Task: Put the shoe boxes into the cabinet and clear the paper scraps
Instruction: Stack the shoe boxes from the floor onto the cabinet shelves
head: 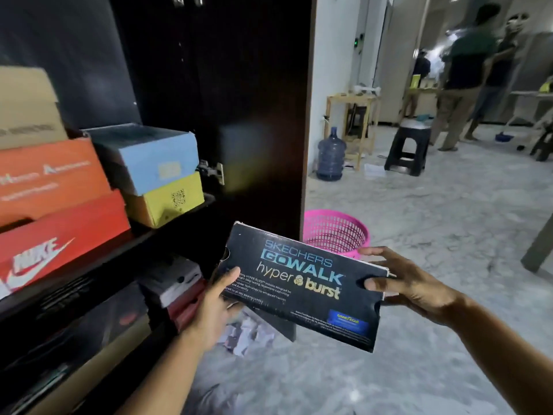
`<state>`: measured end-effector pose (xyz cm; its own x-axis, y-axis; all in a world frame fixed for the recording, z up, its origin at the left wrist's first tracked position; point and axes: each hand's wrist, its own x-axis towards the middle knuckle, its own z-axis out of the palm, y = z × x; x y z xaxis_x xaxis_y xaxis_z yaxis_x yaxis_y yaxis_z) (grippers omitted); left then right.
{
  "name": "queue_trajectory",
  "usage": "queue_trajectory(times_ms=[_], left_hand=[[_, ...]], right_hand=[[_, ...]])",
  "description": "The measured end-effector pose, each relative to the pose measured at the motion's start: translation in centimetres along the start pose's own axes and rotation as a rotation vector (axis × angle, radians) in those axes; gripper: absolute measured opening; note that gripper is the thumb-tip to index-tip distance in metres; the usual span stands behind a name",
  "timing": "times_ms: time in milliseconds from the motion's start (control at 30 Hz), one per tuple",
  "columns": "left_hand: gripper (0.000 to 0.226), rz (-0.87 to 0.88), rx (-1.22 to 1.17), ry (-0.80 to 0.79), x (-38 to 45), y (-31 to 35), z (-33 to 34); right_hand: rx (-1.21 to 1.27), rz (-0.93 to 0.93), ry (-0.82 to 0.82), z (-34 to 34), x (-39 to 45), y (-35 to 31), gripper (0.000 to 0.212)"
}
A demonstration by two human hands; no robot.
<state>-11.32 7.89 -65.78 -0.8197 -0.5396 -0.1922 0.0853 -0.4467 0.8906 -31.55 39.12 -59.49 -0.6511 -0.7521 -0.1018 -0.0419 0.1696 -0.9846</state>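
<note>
I hold a black Skechers shoe box (302, 283) in the air in front of the dark cabinet (239, 85), its printed side tilted toward me. My left hand (217, 307) grips its left end and my right hand (401, 283) grips its right end. On the cabinet's upper shelf lie a red Nike box (59, 238), an orange box (51, 175), a tan box (27, 109), a light blue box (152, 157) and a yellow box (167, 199). More boxes (176, 289) fill the lower shelf. Paper scraps (248, 333) lie on the floor under the held box.
A pink mesh basket (335, 232) stands on the marble floor beside the open cabinet door (263, 121). Farther back are a blue water jug (330, 155), a wooden stand (350, 127), a black stool (410, 151) and people standing (463, 73). A table leg (538, 247) rises at right.
</note>
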Motion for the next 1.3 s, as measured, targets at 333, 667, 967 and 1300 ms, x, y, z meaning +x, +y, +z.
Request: queue_trajectory(times_ms=[333,667,967,1300], left_hand=[[0.056,0.306,0.096,0.293,0.4,19.0,-2.7],[0.072,0.894,0.645,0.719,2.0,31.5,-1.1],[0.078,0.933,1.629,0.585,2.0,32.0,1.0],[0.059,0.640,1.899,0.817,6.3,36.6,-1.6]], right_hand=[[0.378,-0.254,-0.033,13.5,7.2,-6.0,0.075],[0.568,-0.238,-0.041,22.1,13.9,-18.3,0.064],[0.465,-0.032,-0.009,27.7,20.8,-27.9,0.086],[0.229,0.017,-0.171,30.1,28.8,-29.0,0.061]])
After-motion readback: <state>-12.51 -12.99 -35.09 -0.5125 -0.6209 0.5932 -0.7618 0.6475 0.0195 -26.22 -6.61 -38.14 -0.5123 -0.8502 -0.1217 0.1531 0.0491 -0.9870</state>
